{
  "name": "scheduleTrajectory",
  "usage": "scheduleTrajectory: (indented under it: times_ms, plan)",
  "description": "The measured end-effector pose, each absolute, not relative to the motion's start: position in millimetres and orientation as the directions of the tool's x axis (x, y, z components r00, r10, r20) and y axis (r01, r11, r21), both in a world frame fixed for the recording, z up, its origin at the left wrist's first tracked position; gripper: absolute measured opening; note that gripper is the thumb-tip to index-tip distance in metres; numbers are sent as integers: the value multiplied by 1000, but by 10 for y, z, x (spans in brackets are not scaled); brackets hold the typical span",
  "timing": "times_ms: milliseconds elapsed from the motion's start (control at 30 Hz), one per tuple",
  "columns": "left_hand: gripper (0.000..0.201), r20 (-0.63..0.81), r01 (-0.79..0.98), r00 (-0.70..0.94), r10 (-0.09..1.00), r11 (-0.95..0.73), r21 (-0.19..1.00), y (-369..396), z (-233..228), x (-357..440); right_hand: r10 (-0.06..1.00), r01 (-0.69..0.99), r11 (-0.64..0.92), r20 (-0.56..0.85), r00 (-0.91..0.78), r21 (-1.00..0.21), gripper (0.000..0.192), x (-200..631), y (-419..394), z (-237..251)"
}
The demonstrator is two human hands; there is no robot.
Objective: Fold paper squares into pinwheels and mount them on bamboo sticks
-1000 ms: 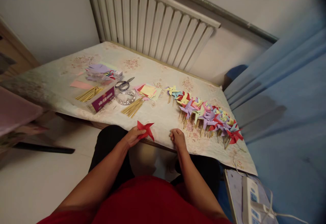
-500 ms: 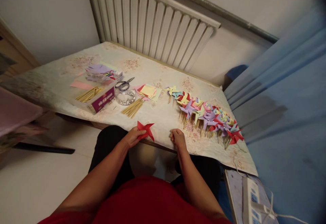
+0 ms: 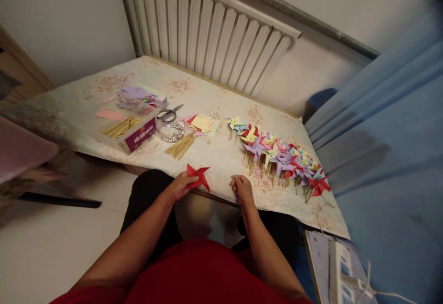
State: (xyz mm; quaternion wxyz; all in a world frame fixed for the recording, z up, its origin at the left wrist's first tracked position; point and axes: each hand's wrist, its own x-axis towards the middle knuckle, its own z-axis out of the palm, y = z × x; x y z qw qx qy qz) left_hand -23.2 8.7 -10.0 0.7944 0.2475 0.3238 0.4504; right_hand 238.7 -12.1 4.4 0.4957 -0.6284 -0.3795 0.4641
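Observation:
A red paper pinwheel (image 3: 202,176) is pinched in my left hand (image 3: 182,185), thumb on its folded centre, at the table's front edge. No stick shows on it. My right hand (image 3: 243,188) rests at the edge to the right, fingers curled together; whatever they hold, if anything, is too small to make out. Beyond the hands lie a bundle of thin wooden sticks (image 3: 180,146), a stack of coloured paper squares (image 3: 201,124) and a clear round dish (image 3: 172,131) of small shiny pieces. Many finished pinwheels (image 3: 282,158) on sticks lie in rows to the right.
A plastic box (image 3: 140,136) with sticks stands at the left, with scissors (image 3: 169,114) and purple paper pieces (image 3: 134,93) behind it. The floral tablecloth (image 3: 235,103) runs back to a radiator (image 3: 207,32). A power strip (image 3: 342,271) sits at lower right, beside a blue curtain (image 3: 391,133).

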Motion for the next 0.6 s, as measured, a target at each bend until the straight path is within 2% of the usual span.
scheduleTrajectory:
  times_ms: [267, 600]
  plan:
    - [29, -273, -577, 395, 877, 468, 670, 86, -126, -226, 936, 1, -221, -212, 283, -975, 26, 2374, -125, 60]
    - [34, -254, -594, 390, 885, 452, 665, 72, -93, -213, 936, 24, -216, -200, 289, -976, 26, 2382, -127, 41]
